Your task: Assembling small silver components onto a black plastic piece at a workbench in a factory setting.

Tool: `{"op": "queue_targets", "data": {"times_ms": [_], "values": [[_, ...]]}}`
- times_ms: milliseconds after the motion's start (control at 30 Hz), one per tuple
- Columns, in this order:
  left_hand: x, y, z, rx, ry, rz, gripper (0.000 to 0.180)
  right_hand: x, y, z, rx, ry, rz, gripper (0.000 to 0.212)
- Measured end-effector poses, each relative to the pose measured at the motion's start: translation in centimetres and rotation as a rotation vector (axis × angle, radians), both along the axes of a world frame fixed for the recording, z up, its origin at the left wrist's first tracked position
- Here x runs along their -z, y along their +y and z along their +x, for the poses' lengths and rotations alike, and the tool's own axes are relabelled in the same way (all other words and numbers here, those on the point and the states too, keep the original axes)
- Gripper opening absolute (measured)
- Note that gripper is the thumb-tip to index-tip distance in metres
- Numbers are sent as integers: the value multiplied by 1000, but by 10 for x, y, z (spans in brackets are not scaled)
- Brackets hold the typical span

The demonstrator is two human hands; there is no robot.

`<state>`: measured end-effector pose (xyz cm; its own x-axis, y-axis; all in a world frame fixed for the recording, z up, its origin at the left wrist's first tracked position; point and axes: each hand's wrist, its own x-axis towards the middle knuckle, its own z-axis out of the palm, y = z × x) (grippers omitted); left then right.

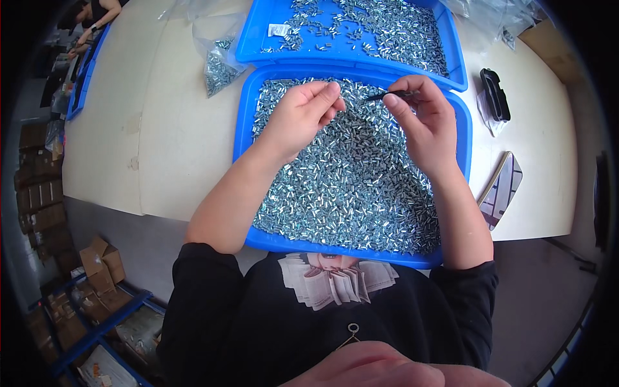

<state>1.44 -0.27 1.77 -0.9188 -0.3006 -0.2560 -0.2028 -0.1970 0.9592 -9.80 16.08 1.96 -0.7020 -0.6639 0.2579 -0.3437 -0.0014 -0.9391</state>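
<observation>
In front of me a blue bin (240, 138) is filled with small silvery metal cylinders (348, 187). My left hand (308, 111) is closed in a pinch above the far part of this bin. Whatever lies between its thumb and fingertips is too small to make out. To its right, my right hand (422, 116) grips a pair of black tweezers (376, 98), thumb against the fingers. The tweezers' thin tip points left toward the left fingertips, with a small gap between them. Both hands hover over the cylinders.
A second blue bin (348, 59) with more cylinders stands behind. Left of it is a clear bag (220, 72) of similar parts. At right on the table (538, 193) lie a black case (495, 95) and a phone-like flat slab (501, 191). Another person (97, 22) works far left.
</observation>
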Motion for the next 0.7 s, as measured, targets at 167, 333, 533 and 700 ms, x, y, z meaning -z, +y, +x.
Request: {"op": "queue_targets", "data": {"times_ms": [167, 333, 533, 700], "values": [[4, 1, -1, 31, 44, 111, 28, 0, -1, 2, -29, -113, -74, 16], [4, 1, -2, 25, 44, 56, 28, 1, 1, -1, -51, -16, -59, 15], [6, 2, -1, 17, 40, 6, 27, -2, 0, 0, -26, 72, -39, 15], [9, 7, -2, -28, 259, -335, 21, -4, 4, -6, -6, -22, 211, 30]]}}
